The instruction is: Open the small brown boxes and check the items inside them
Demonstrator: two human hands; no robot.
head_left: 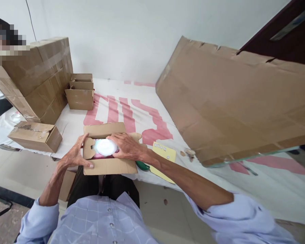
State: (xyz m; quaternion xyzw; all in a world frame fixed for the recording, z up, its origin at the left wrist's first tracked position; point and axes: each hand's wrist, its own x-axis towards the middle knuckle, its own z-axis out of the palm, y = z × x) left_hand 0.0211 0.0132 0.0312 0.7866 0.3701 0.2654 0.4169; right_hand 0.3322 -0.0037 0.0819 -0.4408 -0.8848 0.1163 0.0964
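An open cardboard box [109, 166] lies at the table's front edge with its flaps spread. My left hand [75, 154] grips its left end, thumb on the near flap and fingers by the far one. Inside the box sits a bright white round object [105, 147], too overexposed to name, with pink and red patterned material around it. My right hand [127, 146] reaches into the box from the right, its fingers curled against the right edge of the white object. Part of the box's right end is hidden under that hand.
A yellow sheet with small white stickers [165, 156] and a green object [142, 165] lie to the right. A big cardboard panel [244, 101] leans there. Leftward are a closed small box [35, 136], open boxes [80, 99], stacked large cartons [45, 78] and another person.
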